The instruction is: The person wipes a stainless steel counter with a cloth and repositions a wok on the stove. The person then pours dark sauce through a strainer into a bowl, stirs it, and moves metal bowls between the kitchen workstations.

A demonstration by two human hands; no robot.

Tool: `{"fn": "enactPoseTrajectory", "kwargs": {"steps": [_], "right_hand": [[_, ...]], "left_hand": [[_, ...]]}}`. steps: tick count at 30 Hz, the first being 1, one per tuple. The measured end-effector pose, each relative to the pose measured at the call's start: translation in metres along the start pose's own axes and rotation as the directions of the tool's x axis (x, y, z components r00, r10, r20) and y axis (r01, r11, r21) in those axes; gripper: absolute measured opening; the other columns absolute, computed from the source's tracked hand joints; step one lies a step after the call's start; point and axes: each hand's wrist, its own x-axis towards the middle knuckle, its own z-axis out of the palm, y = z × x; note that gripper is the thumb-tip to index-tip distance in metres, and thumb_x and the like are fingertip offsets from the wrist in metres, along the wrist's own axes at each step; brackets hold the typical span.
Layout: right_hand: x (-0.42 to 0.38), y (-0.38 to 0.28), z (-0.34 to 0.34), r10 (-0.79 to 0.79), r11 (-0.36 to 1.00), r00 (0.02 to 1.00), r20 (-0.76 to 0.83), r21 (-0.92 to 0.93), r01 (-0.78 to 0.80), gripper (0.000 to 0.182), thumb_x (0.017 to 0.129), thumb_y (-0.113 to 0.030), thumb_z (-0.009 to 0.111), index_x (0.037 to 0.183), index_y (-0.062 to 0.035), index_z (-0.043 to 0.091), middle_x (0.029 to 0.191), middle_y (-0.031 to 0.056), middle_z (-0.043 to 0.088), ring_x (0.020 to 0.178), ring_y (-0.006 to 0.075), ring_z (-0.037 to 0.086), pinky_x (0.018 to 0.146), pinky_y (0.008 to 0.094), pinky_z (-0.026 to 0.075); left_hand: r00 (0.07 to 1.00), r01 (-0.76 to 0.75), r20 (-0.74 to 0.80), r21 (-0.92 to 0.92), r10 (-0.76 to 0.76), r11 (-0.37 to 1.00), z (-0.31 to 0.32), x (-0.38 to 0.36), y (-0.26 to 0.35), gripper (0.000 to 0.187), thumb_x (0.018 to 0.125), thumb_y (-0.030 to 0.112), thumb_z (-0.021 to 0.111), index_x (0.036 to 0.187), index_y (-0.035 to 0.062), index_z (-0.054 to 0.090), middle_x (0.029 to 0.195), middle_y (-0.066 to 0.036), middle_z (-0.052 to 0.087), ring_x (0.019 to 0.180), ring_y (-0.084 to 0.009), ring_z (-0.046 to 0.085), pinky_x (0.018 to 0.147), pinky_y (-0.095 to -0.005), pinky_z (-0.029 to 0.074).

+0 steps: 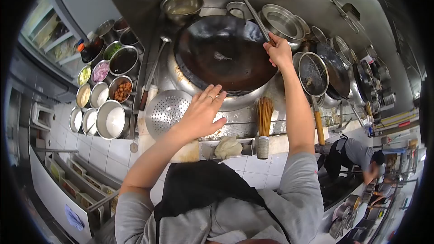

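Note:
A large dark wok sits on the stove with a little shiny liquid at its bottom. My right hand is closed round the wooden end of a long-handled ladle at the wok's right edge; the ladle's head points up to the back wall. My left hand is held with fingers spread at the wok's near rim, palm down, holding nothing. Whether it touches the rim I cannot tell. Below and left of it lies a perforated steel strainer. A bamboo brush and a crumpled cloth are at the front edge.
Steel containers of ingredients stand at the left, beside another ladle. A mesh strainer and a second wok are at the right. A metal bowl is behind. A co-worker bends at the lower right.

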Motion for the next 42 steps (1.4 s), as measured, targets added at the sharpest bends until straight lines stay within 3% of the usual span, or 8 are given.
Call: {"fn": "enactPoseTrajectory", "kwargs": {"steps": [2, 5, 15, 20, 29, 34, 37, 42], "right_hand": [[0.009, 0.009, -0.014, -0.046, 0.995, 0.999, -0.028, -0.093, 0.043, 0.055, 0.090, -0.013, 0.067, 0.143, -0.0086, 0.055, 0.081, 0.0060, 0.069, 0.049, 0.0152, 0.059, 0.045, 0.0319, 0.049], [0.028, 0.017, -0.022, 0.046, 0.997, 0.996, 0.074, 0.054, -0.051, 0.055, 0.093, -0.011, 0.065, 0.146, -0.0086, 0.052, 0.067, 0.0005, 0.057, 0.045, 0.0095, 0.049, 0.038, 0.0287, 0.037], [0.149, -0.037, -0.033, 0.216, 0.965, 0.814, 0.540, 0.008, -0.262, 0.044, 0.100, -0.019, 0.059, 0.143, -0.0217, 0.051, 0.067, 0.0021, 0.059, 0.050, 0.0125, 0.053, 0.043, 0.0294, 0.041], [0.181, -0.079, -0.023, 0.331, 0.936, 0.818, 0.470, -0.275, -0.221, 0.038, 0.099, -0.018, 0.060, 0.136, -0.0259, 0.058, 0.067, 0.0009, 0.058, 0.053, 0.0122, 0.054, 0.046, 0.0298, 0.043], [0.164, -0.076, 0.004, 0.257, 0.910, 0.895, 0.366, -0.403, -0.097, 0.027, 0.096, -0.017, 0.060, 0.122, -0.0226, 0.064, 0.058, 0.0001, 0.051, 0.045, 0.0130, 0.047, 0.041, 0.0308, 0.036], [0.161, -0.081, 0.033, 0.168, 0.834, 0.934, 0.315, -0.551, 0.035, 0.044, 0.086, -0.009, 0.064, 0.128, -0.0197, 0.069, 0.058, 0.0076, 0.058, 0.046, 0.0184, 0.054, 0.042, 0.0367, 0.044], [0.171, -0.065, 0.052, 0.118, 0.815, 0.948, 0.296, -0.575, 0.078, 0.025, 0.094, -0.020, 0.063, 0.097, 0.0034, 0.069, 0.075, 0.0160, 0.069, 0.060, 0.0260, 0.067, 0.050, 0.0417, 0.053], [0.143, -0.085, 0.055, 0.049, 0.723, 0.971, 0.232, -0.679, 0.126, 0.029, 0.093, -0.025, 0.064, 0.111, -0.0037, 0.071, 0.101, 0.0183, 0.073, 0.091, 0.0335, 0.072, 0.074, 0.0441, 0.059]], "left_hand": [[0.996, 0.015, 0.085, 0.114, -0.025, 0.993, 0.020, 0.009, -0.008, 0.079, 0.084, 0.027, 0.071, 0.149, -0.0045, 0.039, 0.154, -0.027, 0.038, 0.148, -0.0414, 0.028, 0.120, -0.0582, 0.023], [0.994, 0.067, 0.070, 0.158, -0.079, 0.985, 0.035, 0.015, -0.010, 0.077, 0.084, 0.027, 0.071, 0.148, -0.0045, 0.040, 0.152, -0.028, 0.040, 0.146, -0.0424, 0.031, 0.119, -0.0589, 0.023], [0.972, 0.023, -0.236, 0.069, -0.006, 0.997, 0.058, 0.045, -0.022, 0.021, 0.085, 0.014, 0.070, 0.099, -0.0013, 0.072, 0.095, -0.016, 0.069, 0.097, -0.0358, 0.066, 0.102, -0.0483, 0.046], [0.958, -0.028, -0.285, 0.000, 0.027, 1.000, 0.062, 0.045, -0.026, 0.014, 0.083, 0.011, 0.070, 0.092, -0.0007, 0.071, 0.087, -0.015, 0.067, 0.090, -0.0346, 0.066, 0.092, -0.0443, 0.050], [0.964, -0.014, -0.264, -0.023, 0.008, 1.000, 0.059, 0.045, -0.027, 0.008, 0.082, 0.007, 0.068, 0.085, -0.0003, 0.068, 0.085, -0.016, 0.067, 0.087, -0.0344, 0.065, 0.086, -0.0450, 0.050], [0.965, -0.001, -0.264, -0.029, -0.007, 1.000, 0.055, 0.043, -0.034, 0.007, 0.082, 0.007, 0.067, 0.082, -0.0006, 0.068, 0.083, -0.017, 0.066, 0.086, -0.0349, 0.065, 0.085, -0.0453, 0.050], [0.961, -0.009, -0.275, -0.049, -0.005, 0.999, 0.048, 0.042, -0.038, 0.007, 0.082, 0.006, 0.067, 0.079, -0.0006, 0.067, 0.082, -0.017, 0.065, 0.085, -0.0352, 0.065, 0.084, -0.0455, 0.050], [0.966, -0.021, -0.259, -0.030, 0.012, 0.999, 0.047, 0.042, -0.038, 0.006, 0.081, 0.004, 0.066, 0.077, -0.0007, 0.066, 0.081, -0.017, 0.065, 0.086, -0.0351, 0.065, 0.085, -0.0456, 0.049]]}}
